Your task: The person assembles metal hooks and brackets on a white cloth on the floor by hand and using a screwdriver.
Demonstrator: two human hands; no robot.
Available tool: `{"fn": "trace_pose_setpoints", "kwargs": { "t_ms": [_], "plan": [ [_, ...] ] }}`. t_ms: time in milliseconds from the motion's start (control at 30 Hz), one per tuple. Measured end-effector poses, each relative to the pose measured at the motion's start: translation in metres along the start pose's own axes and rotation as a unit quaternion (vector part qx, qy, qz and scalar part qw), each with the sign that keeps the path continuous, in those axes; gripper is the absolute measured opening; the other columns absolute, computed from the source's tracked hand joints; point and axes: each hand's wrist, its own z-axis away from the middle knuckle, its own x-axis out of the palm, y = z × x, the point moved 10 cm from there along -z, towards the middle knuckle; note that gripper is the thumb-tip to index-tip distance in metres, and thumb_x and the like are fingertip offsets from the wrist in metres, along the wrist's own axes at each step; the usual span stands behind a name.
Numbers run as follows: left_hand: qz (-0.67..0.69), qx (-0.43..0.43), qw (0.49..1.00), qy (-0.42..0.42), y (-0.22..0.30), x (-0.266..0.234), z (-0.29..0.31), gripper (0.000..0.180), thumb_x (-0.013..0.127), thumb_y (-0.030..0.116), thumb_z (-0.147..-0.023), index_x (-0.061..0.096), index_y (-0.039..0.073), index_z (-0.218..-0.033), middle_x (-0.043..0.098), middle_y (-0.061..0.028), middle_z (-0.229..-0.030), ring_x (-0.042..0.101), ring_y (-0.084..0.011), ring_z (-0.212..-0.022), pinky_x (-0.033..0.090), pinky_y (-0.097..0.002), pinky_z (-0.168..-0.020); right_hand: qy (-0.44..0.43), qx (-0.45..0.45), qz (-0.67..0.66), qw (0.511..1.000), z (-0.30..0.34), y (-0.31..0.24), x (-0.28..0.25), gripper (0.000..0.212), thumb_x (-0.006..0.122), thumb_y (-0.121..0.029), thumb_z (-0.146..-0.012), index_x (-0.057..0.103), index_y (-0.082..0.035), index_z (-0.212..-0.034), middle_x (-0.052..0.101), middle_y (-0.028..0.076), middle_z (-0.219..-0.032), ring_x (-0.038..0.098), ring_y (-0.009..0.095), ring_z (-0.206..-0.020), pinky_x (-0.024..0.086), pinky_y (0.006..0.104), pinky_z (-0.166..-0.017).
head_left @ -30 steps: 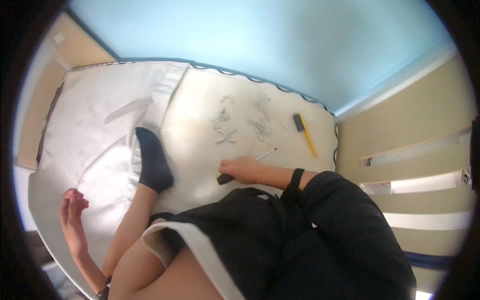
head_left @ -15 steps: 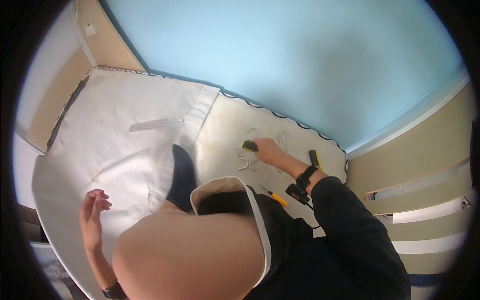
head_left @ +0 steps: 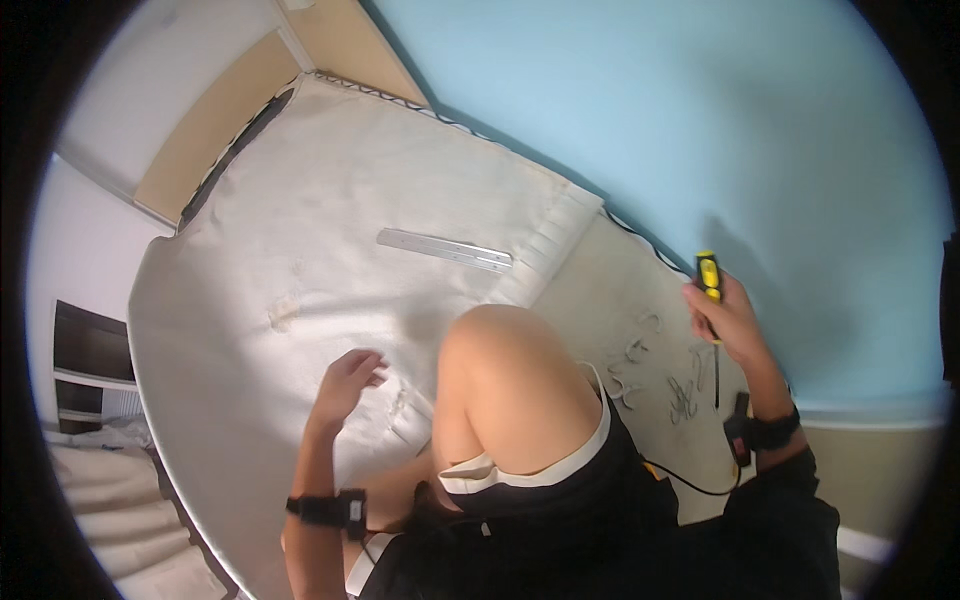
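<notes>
My right hand [head_left: 738, 318], at the right beside the blue wall, is closed around a screwdriver [head_left: 708, 272] with a black and yellow handle. Its handle end points away from me, and the thin shaft runs back below the hand. My left hand [head_left: 352, 385] hovers over the pale mattress with loosely bent fingers and nothing in it. Several curved pale hooks [head_left: 636, 350] lie left of the right hand, with a small heap of bent metal pieces [head_left: 682, 400] nearer me. A silver metal rail with holes [head_left: 445, 248] rests further off on the mattress cover.
The blue wall [head_left: 640, 100] borders the pale mattress [head_left: 330, 180] on the right. My bare knee [head_left: 515, 385] rises between my hands. A black cable [head_left: 700, 488] runs from the right wrist's strap. Slatted bed boards show at the lower right.
My right hand has lifted away from the hooks toward the wall, still holding the screwdriver. My view has turned and shifted, and my knee stands more upright. The left hand stays empty.
</notes>
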Motion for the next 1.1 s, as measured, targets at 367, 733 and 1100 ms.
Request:
{"fn": "trace_pose_setpoints", "kwargs": {
  "t_ms": [367,733,1100],
  "plan": [
    [-0.569,0.365,0.737,0.024,0.075,0.126,-0.195,0.02,0.063,0.007,-0.08,0.062,0.007,-0.1,0.063,-0.0133,-0.104,0.059,-0.0326,-0.099,0.046,-0.0443,-0.091,0.102,0.066,-0.216,0.969,-0.004,-0.004,-0.003,0.025,0.064,-0.026,-0.096,0.051,-0.008,-0.107,0.054,0.002,-0.074,0.049,0.01,-0.045,0.034,0.0233,-0.038],
    [-0.52,0.261,0.813,0.024,0.073,0.074,-0.103,0.022,0.064,0.008,-0.089,0.063,0.004,-0.111,0.063,-0.0098,-0.103,0.062,-0.0309,-0.093,0.051,-0.0406,-0.079,0.072,-0.081,0.415,0.904,-0.043,0.091,0.019,0.037,0.072,-0.022,-0.084,0.053,-0.004,-0.11,0.063,0.018,-0.102,0.063,0.041,-0.092,0.049,0.0486,-0.078],
    [-0.172,0.169,0.97,0.039,0.104,0.036,0.037,0.035,0.047,0.027,-0.105,0.062,-0.002,-0.119,0.067,-0.0131,-0.104,0.062,-0.0236,-0.1,0.047,-0.0334,-0.092,-0.014,-0.05,0.116,0.992,-0.047,0.009,0.063,0.022,0.069,-0.003,-0.081,0.053,-0.003,-0.097,0.062,0.004,-0.075,0.061,0.011,-0.06,0.045,0.0252,-0.05]
  ]
}}
